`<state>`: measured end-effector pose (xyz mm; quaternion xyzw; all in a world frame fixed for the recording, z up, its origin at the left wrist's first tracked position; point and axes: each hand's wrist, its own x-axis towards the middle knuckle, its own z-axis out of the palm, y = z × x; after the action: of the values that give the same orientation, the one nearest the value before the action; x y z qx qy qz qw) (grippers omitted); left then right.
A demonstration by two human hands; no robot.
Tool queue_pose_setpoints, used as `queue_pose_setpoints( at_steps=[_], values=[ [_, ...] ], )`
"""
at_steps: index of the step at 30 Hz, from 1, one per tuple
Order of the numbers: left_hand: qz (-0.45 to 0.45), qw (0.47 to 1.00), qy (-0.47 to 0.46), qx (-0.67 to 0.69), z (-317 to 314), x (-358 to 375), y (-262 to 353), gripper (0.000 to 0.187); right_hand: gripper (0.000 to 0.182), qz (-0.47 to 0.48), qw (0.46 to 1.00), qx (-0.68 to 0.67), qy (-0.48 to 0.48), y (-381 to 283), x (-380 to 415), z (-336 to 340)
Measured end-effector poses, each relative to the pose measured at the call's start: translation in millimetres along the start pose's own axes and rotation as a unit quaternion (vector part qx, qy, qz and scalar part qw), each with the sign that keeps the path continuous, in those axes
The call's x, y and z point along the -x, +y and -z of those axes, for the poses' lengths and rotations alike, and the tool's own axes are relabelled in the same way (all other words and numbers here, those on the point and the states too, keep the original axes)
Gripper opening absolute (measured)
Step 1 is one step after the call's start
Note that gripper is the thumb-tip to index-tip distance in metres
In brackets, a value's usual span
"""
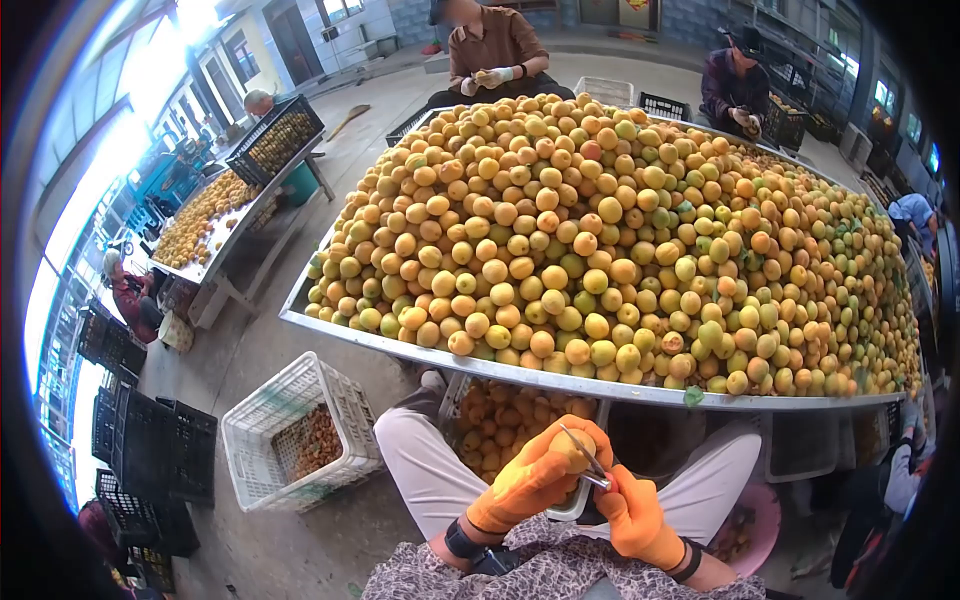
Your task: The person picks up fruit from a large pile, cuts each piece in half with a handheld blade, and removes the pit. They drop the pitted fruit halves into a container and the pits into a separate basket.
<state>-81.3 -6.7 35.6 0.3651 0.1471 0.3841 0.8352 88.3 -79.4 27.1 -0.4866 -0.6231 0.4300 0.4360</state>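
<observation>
My left hand (535,475), in an orange glove, is closed around a yellow apricot (572,452) just above my lap. My right hand (635,515), also in an orange glove, grips a small knife (587,462) whose blade rests against the apricot. Both hands are close together below the front rim of a long metal table (420,352), which carries a big heap of apricots (610,240). Under my hands a white crate of apricots (500,420) stands between my knees.
A white basket with brown pits (300,435) stands on the floor at my left, black crates (150,445) beyond it. A pink bowl (755,525) is at my right. Two people sit across the table. Another table of fruit (205,225) is at the left.
</observation>
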Motion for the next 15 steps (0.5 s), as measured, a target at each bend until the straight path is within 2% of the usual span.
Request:
queue_pose_setpoints(
  at_steps=[5, 7, 9, 11, 12, 13, 15],
  values=[
    [-0.006, 0.999, -0.036, -0.012, 1, 3, 7, 0.054, 0.031, 0.029, 0.999, 0.026, -0.034, 7, 0, 6],
    [0.026, 0.985, -0.088, -0.145, 7, 1, 21, 0.052, 0.031, 0.044, 0.998, 0.013, -0.045, 7, -1, 11],
    [0.029, 0.979, -0.072, -0.188, 5, -3, 39, 0.049, 0.028, 0.013, 0.997, 0.022, -0.067, 6, -1, 15],
    [0.087, 0.93, -0.123, -0.336, 5, -10, 56, 0.051, 0.026, 0.012, 0.998, 0.02, -0.057, 3, 1, 11],
    [0.048, 0.903, -0.135, -0.404, 9, -15, 57, 0.056, 0.025, 0.011, 0.999, 0.017, -0.046, 3, 3, 8],
    [0.046, 0.903, -0.135, -0.405, 11, -17, 53, 0.056, 0.025, 0.013, 0.999, 0.019, -0.046, 8, 4, 6],
    [0.043, 0.961, -0.149, -0.228, 10, -17, 37, 0.057, 0.028, 0.081, 0.996, -0.041, -0.018, 28, 5, -1]
  ],
)
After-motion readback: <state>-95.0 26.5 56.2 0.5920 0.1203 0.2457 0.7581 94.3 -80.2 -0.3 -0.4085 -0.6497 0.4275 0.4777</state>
